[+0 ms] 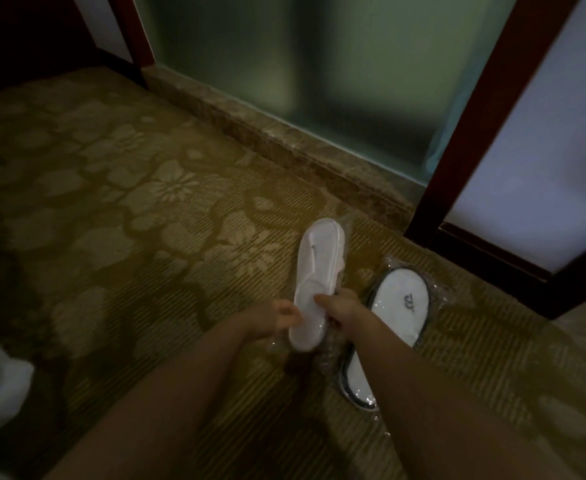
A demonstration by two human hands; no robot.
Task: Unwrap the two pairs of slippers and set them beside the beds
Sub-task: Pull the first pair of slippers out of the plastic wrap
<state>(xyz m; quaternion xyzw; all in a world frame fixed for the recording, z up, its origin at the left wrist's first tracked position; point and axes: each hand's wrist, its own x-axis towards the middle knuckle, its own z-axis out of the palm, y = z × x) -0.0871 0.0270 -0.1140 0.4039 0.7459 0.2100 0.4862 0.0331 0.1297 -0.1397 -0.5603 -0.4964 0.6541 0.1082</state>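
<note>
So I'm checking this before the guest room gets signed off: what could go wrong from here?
1. Both hands, left hand and right hand, pinch the held slipper pack by its near end; the clear wrap looks slick, so it might slip out.
2. The second wrapped pair lies on the carpet under the right forearm and could get knelt on.
3. Dim light may hide torn plastic scraps.

dim, yellowish cast | soft motion blur | dark corners | wide-angle edge bending
</note>
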